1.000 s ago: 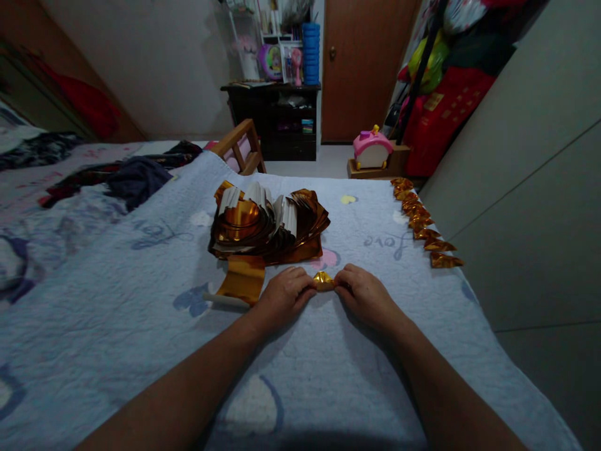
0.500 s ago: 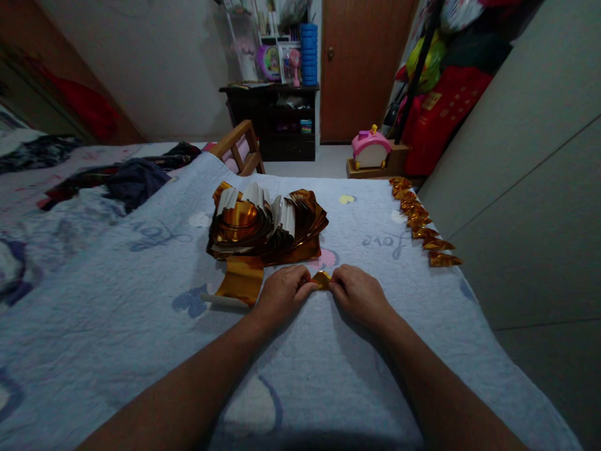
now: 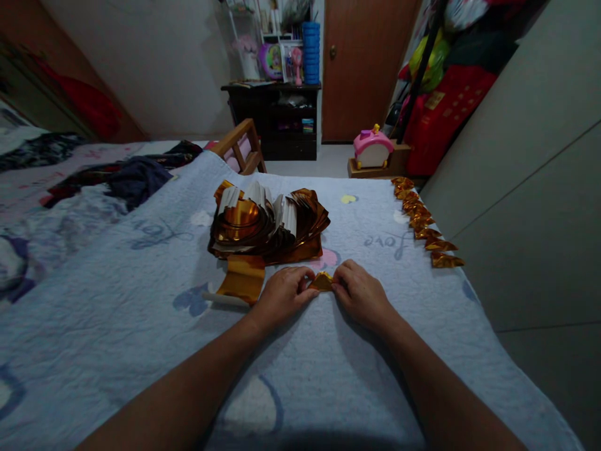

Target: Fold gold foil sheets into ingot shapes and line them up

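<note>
A small folded piece of gold foil paper sits low over the bed between my two hands. My left hand pinches its left end between thumb and fingers. At the right end, the fingertips of my right hand close on it in the same way. Just left of my left hand lies a single curled gold sheet with a pale edge. Behind it rests a thick stack of gold foil paper, its leaves bent and fanned, some showing white.
Several folded gold foil pieces form a row along the bed's right edge. The blue bedsheet spreads under everything. Dark clothes lie to the left. A wooden chair and a pink toy case stand beyond the bed.
My hands have drawn slightly apart, and more of the folded gold piece shows between them. The view has shifted a little; the stack, loose sheet and row lie as before.
</note>
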Action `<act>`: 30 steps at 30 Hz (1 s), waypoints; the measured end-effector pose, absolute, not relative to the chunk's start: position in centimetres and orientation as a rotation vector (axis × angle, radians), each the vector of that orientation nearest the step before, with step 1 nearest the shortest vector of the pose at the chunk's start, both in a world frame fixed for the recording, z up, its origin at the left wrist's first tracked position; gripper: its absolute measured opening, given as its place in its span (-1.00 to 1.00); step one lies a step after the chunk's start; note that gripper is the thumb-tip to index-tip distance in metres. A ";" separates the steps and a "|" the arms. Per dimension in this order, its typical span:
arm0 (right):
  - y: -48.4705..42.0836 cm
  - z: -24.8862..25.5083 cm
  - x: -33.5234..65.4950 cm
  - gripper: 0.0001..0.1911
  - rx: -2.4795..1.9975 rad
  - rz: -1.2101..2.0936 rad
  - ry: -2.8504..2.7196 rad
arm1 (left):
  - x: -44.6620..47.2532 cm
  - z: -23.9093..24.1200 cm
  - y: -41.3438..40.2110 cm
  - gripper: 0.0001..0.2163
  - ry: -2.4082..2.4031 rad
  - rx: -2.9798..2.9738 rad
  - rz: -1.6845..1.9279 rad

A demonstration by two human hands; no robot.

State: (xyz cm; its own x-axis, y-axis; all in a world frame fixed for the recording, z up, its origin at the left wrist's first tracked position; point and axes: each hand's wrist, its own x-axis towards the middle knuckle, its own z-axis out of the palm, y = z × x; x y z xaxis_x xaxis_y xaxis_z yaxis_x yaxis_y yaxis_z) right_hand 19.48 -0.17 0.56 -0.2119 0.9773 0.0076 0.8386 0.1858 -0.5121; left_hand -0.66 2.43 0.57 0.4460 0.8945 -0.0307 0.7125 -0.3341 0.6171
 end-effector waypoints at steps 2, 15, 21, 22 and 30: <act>-0.1 0.3 19.6 -0.91 -1.657 0.587 -2.117 | -0.7 0.6 2.4 -0.82 1.320 2.134 0.451; 0.0 0.3 19.8 -0.86 -1.420 0.713 -1.995 | -0.6 0.5 2.1 -0.83 1.193 2.028 0.551; 0.1 0.3 20.0 -0.88 -1.405 0.782 -1.933 | -0.8 0.4 2.3 -0.89 1.099 2.064 0.573; 0.0 0.3 20.0 -0.89 -1.410 0.800 -1.919 | -0.9 0.4 2.3 -0.87 1.092 2.059 0.578; -0.2 0.6 19.5 -0.64 -1.435 0.942 -1.752 | -0.8 0.8 2.1 -0.83 1.120 1.923 0.687</act>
